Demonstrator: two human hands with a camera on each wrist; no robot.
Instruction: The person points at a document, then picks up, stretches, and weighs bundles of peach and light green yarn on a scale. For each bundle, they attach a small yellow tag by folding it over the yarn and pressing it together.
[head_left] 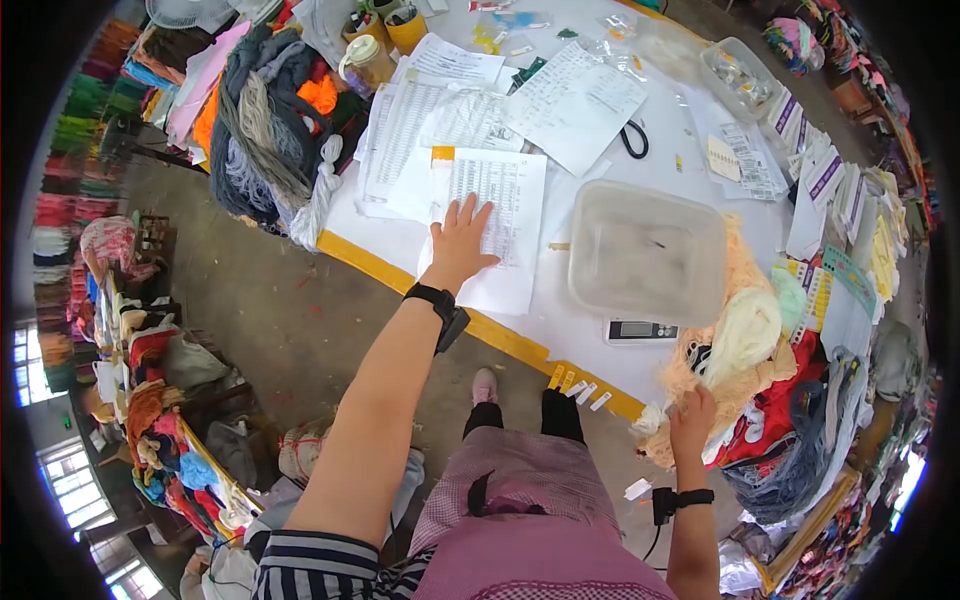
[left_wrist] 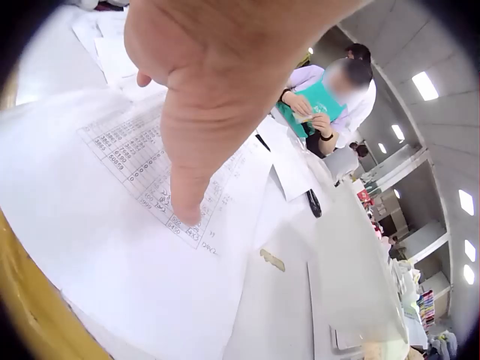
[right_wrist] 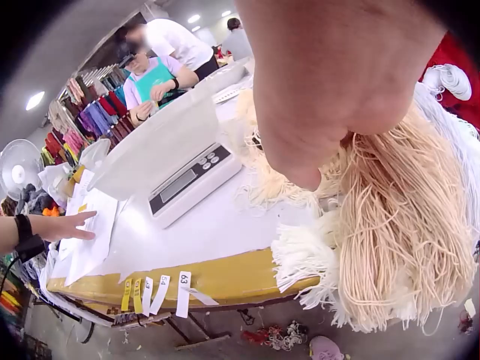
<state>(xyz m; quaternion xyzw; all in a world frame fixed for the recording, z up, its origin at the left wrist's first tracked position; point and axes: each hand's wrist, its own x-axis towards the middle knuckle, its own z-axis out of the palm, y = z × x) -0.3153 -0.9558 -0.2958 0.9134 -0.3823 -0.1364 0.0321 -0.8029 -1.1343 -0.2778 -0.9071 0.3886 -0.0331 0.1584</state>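
My left hand lies with spread fingers on a printed sheet near the table's front edge. Rows of figures show beside the thumb in the left wrist view. At the right, my right hand grips a hank of peach yarn that hangs over the table edge; its thumb shows in the right wrist view, while the other fingers are largely hidden. A cream hank lies on the peach yarn. Left of it, a translucent plastic tub sits on a digital scale.
More papers cover the table's middle, with a black loop beside them. Grey yarn hanks are piled at left; red yarn lies at right. Numbered tags hang from the yellow table edge. Two people are across the table.
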